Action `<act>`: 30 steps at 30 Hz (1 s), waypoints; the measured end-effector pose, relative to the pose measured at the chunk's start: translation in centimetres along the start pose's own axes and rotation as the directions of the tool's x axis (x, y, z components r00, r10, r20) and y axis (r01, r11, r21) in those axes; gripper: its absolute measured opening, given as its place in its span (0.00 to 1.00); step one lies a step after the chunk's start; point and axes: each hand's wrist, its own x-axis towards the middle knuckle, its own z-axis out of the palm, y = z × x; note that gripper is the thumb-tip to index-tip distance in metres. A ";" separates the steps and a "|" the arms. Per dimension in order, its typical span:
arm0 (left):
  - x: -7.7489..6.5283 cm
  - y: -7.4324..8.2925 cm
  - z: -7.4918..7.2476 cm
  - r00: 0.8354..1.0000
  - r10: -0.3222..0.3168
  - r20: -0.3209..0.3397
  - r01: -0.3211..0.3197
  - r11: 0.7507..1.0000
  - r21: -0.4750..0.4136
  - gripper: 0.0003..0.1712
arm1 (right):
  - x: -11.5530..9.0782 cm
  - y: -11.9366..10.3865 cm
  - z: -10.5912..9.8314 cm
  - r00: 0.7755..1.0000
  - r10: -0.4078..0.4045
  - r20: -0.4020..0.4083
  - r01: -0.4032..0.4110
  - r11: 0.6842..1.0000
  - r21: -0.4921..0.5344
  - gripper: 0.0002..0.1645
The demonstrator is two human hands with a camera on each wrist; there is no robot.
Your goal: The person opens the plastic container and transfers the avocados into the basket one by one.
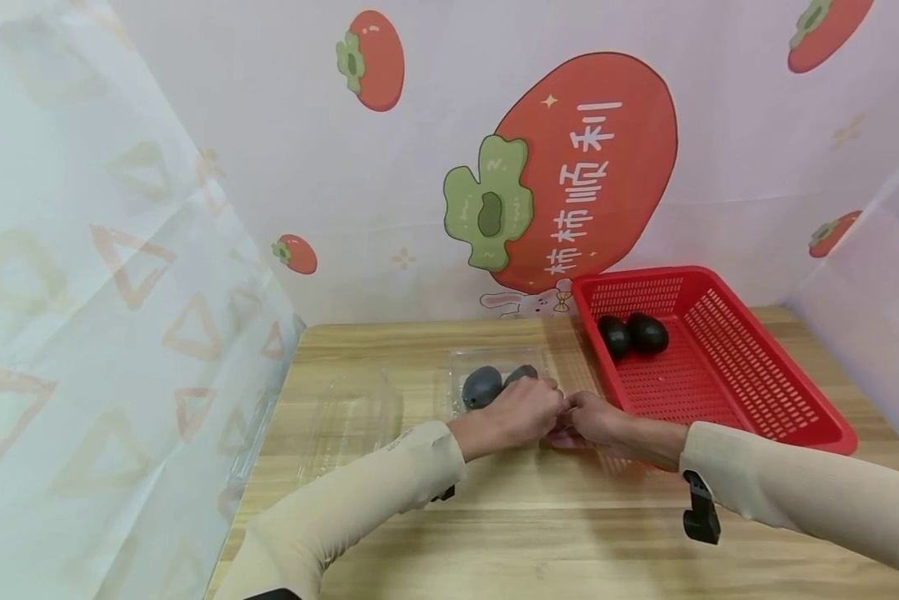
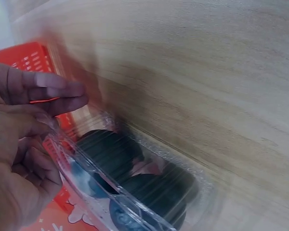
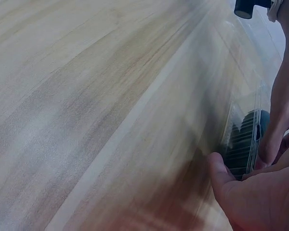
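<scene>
A clear plastic clamshell box [image 1: 460, 364] lies on the table with dark avocados [image 1: 482, 387] inside; its lid shows over them in the left wrist view. My left hand [image 1: 520, 412] reaches over its near right part, fingers curled at the rim. Close against it, my right hand [image 1: 597, 421] holds the same corner, its fingers bent. The right thumb [image 3: 218, 168] lies by the box's side in the right wrist view. Some fingertips are hidden where the hands meet.
A red plastic basket [image 1: 790, 379] with two dark avocados [image 1: 647, 333] stands to the right. Another clear plastic container [image 1: 344, 421] sits to the left on the wooden table [image 1: 569, 542]. A printed cloth [image 1: 389, 183] hangs behind.
</scene>
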 end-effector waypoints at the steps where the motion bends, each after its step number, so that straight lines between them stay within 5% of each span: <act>1: 0.0 -0.1 0.0 1.000 -0.008 0.009 0.009 1.000 -0.025 0.10 | 0.0 0.0 0.0 1.000 -0.003 -0.001 0.003 1.000 0.004 0.16; 11: 0.0 -0.9 0.0 1.000 -0.015 0.027 0.019 0.986 -0.166 0.12 | -0.1 0.2 0.2 1.000 -0.017 -0.012 0.018 0.998 0.066 0.13; 17: 0.1 -0.9 0.0 1.000 -0.004 0.022 0.008 0.984 -0.176 0.12 | -0.3 0.5 0.3 1.000 -0.008 -0.006 0.008 0.996 0.087 0.15; 22: 0.1 -1.0 0.2 1.000 -0.003 0.031 0.009 0.981 -0.195 0.11 | -0.3 0.8 0.4 1.000 -0.015 0.021 0.011 0.977 0.212 0.16; 30: 0.1 -1.2 0.3 1.000 0.007 0.013 -0.004 0.978 -0.210 0.09 | -0.2 1.6 1.1 0.997 -0.059 -0.042 0.069 0.954 0.292 0.22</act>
